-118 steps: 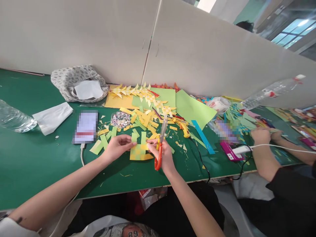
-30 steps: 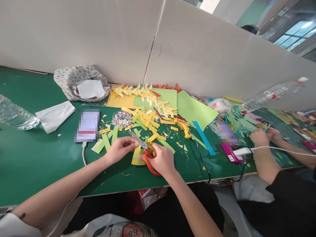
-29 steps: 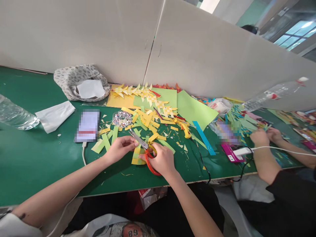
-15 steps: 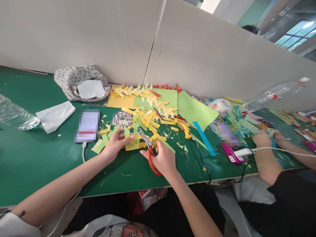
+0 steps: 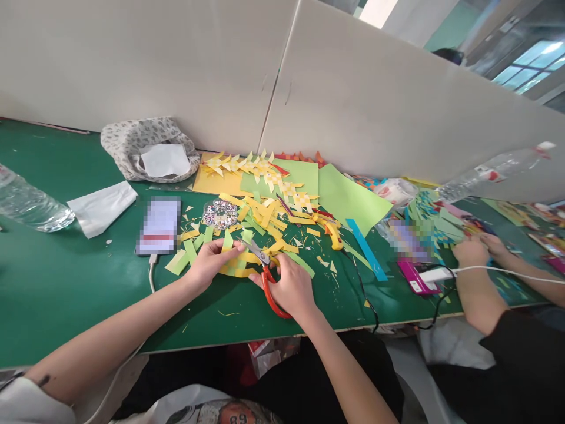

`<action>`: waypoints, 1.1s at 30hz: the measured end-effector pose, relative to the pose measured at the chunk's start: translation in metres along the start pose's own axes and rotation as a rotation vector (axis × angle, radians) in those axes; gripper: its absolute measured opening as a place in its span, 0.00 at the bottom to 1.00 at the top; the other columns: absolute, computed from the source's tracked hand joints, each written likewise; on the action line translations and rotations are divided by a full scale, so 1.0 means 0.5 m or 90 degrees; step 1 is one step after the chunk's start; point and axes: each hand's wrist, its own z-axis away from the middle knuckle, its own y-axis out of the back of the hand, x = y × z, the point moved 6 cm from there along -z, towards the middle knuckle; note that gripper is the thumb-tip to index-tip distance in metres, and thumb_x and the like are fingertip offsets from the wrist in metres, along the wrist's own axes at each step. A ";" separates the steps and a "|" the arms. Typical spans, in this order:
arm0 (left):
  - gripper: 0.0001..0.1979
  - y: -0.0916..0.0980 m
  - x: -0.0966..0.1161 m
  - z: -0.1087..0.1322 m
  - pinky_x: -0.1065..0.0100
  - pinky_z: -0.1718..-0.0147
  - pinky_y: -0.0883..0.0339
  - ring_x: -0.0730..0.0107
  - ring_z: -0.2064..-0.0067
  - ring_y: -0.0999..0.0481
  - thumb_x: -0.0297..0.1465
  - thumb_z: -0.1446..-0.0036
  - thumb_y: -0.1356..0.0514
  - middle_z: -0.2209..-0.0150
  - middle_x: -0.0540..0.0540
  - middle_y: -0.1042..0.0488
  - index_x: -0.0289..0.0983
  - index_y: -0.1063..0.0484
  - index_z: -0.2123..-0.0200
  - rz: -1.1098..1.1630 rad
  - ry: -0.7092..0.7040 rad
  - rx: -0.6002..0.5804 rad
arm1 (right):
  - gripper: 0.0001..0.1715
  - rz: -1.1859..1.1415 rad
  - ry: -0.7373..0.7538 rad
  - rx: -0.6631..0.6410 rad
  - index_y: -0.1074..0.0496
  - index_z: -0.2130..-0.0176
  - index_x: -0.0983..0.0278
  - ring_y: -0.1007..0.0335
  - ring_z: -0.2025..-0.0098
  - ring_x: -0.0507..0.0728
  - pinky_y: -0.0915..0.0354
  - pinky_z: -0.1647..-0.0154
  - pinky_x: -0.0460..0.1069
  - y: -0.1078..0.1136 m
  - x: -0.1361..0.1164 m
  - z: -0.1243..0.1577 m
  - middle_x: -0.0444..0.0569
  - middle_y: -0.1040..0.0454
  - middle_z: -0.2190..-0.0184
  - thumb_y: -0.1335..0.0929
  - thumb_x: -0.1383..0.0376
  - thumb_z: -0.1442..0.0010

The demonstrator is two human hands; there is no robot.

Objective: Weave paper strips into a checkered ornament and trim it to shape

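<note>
My left hand point(image 5: 210, 263) pinches a woven mat of yellow and green paper strips point(image 5: 237, 266), holding it just above the green table point(image 5: 79, 282). My right hand point(image 5: 289, 285) grips red-handled scissors point(image 5: 266, 275), whose metal blades point up-left over the mat's right edge. Loose yellow and green strips point(image 5: 260, 215) lie piled just beyond both hands.
A phone on a cable point(image 5: 159, 225), a dish of sequins point(image 5: 220, 213), a yellow cutter point(image 5: 332, 231), a blue strip point(image 5: 365, 249) and green sheets point(image 5: 348, 199) lie nearby. Plastic bottle point(image 5: 30, 206) and tissue point(image 5: 102, 205) at left. Another person's hands point(image 5: 472, 252) work at right.
The woven mat has been turned in my left hand and now lies flatter; the scissors swung from upright to pointing up-left and stay at the mat's edge.
</note>
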 end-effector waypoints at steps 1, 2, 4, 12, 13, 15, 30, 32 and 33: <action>0.13 -0.001 -0.001 0.000 0.69 0.70 0.31 0.67 0.69 0.25 0.38 0.61 0.32 0.72 0.48 0.23 0.36 0.25 0.72 -0.004 0.000 -0.002 | 0.25 -0.002 0.000 0.002 0.37 0.68 0.63 0.33 0.74 0.53 0.47 0.77 0.46 0.001 -0.001 0.000 0.45 0.31 0.75 0.36 0.44 0.50; 0.14 -0.001 -0.003 0.000 0.69 0.70 0.31 0.66 0.69 0.25 0.38 0.61 0.32 0.72 0.48 0.23 0.36 0.25 0.71 -0.006 0.001 -0.001 | 0.24 -0.002 -0.001 0.002 0.37 0.69 0.63 0.33 0.75 0.53 0.47 0.77 0.46 0.002 -0.003 -0.001 0.45 0.31 0.75 0.36 0.44 0.50; 0.14 0.000 -0.005 0.001 0.69 0.70 0.31 0.66 0.69 0.25 0.38 0.61 0.32 0.71 0.48 0.23 0.36 0.25 0.71 -0.006 0.003 0.003 | 0.24 -0.001 -0.003 -0.001 0.38 0.70 0.62 0.33 0.76 0.53 0.47 0.77 0.45 0.004 -0.005 -0.001 0.45 0.32 0.76 0.36 0.44 0.50; 0.15 -0.005 -0.007 0.004 0.69 0.71 0.31 0.66 0.70 0.24 0.39 0.62 0.32 0.72 0.48 0.22 0.36 0.24 0.71 0.018 0.009 0.016 | 0.23 -0.010 -0.010 -0.006 0.38 0.70 0.62 0.33 0.75 0.54 0.46 0.76 0.46 0.003 -0.008 -0.002 0.46 0.31 0.75 0.36 0.46 0.50; 0.15 -0.006 -0.007 0.004 0.69 0.71 0.31 0.67 0.70 0.25 0.39 0.62 0.32 0.72 0.48 0.22 0.36 0.24 0.72 0.022 0.009 0.021 | 0.22 -0.014 -0.014 -0.009 0.38 0.69 0.63 0.33 0.74 0.54 0.45 0.76 0.46 0.003 -0.008 -0.002 0.46 0.31 0.75 0.36 0.46 0.50; 0.14 -0.008 -0.007 0.006 0.70 0.72 0.32 0.69 0.71 0.25 0.39 0.61 0.32 0.72 0.49 0.22 0.36 0.24 0.72 0.031 0.010 0.027 | 0.22 -0.019 -0.020 -0.014 0.38 0.69 0.63 0.33 0.74 0.54 0.45 0.76 0.46 0.003 -0.010 -0.003 0.46 0.30 0.75 0.36 0.47 0.49; 0.13 -0.017 -0.002 0.014 0.71 0.73 0.34 0.71 0.73 0.26 0.38 0.61 0.31 0.73 0.49 0.23 0.36 0.24 0.72 0.057 0.023 0.017 | 0.18 -0.005 -0.010 -0.027 0.38 0.73 0.62 0.37 0.79 0.51 0.51 0.79 0.45 0.001 -0.017 -0.003 0.43 0.32 0.79 0.36 0.50 0.48; 0.13 -0.016 -0.004 0.013 0.71 0.74 0.33 0.71 0.73 0.26 0.38 0.61 0.32 0.73 0.49 0.23 0.36 0.25 0.72 0.057 0.021 0.015 | 0.18 -0.010 -0.012 -0.032 0.39 0.74 0.62 0.38 0.80 0.51 0.52 0.79 0.45 -0.001 -0.016 -0.003 0.43 0.33 0.79 0.37 0.49 0.48; 0.13 -0.015 -0.006 0.013 0.71 0.74 0.33 0.71 0.73 0.26 0.38 0.61 0.32 0.73 0.49 0.23 0.36 0.25 0.72 0.058 0.020 0.014 | 0.19 -0.012 -0.012 -0.033 0.39 0.74 0.62 0.38 0.80 0.51 0.52 0.79 0.45 -0.001 -0.016 -0.003 0.43 0.33 0.80 0.37 0.49 0.48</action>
